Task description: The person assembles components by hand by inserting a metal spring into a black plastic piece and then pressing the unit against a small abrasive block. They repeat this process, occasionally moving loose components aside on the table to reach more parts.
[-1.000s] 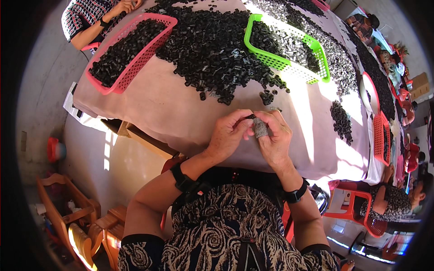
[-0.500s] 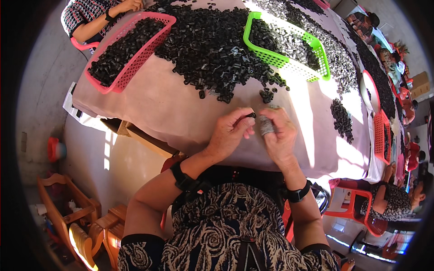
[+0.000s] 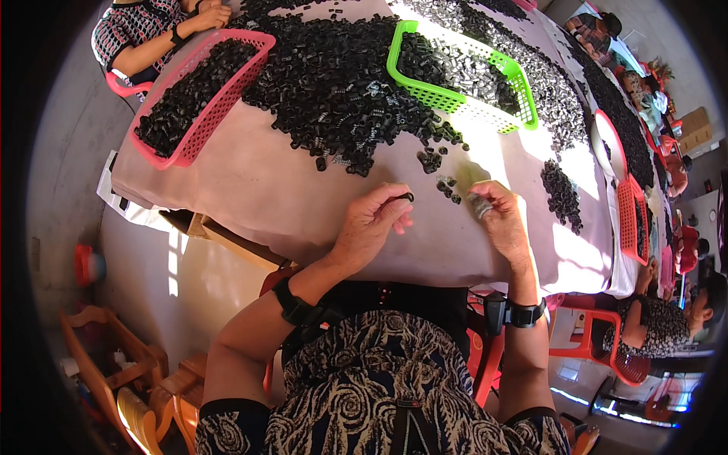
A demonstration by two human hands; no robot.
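1. Sunlight is falling across a long table (image 3: 250, 189) covered in a pale pinkish cloth, with a bare floor showing down the left side.
2. Black small parts (image 3: 334, 76) are lying heaped in a wide pile at the far middle of the table, mixed with a few metal springs.
3. At the far left a pink basket (image 3: 199, 114) is sitting filled with black pieces, and another person's arm (image 3: 163, 42) is resting just beyond it.
4. At the far right of the pile a green basket (image 3: 455, 95) is holding more dark and silvery pieces.
5. The person's left hand (image 3: 371, 227) is hovering over the cloth near the table's near edge, its fingertips pinching a small black ring (image 3: 406, 197).
6. The right hand (image 3: 500, 220) is curling closed around a small cluster of silvery springs (image 3: 479, 205), well apart from the left hand.
7. A few loose black pieces (image 3: 447, 188) are lying on the cloth between the two hands, just on the far side of them.
8. Further right, a smaller dark heap (image 3: 563, 193) is sitting on the sunlit cloth, near a red basket (image 3: 631, 227) at the table's right edge.
9. Both wrists are wearing dark bands.
10. A seated person in patterned clothing (image 3: 663, 326) is showing at the near right, beside a red chair (image 3: 607, 356).
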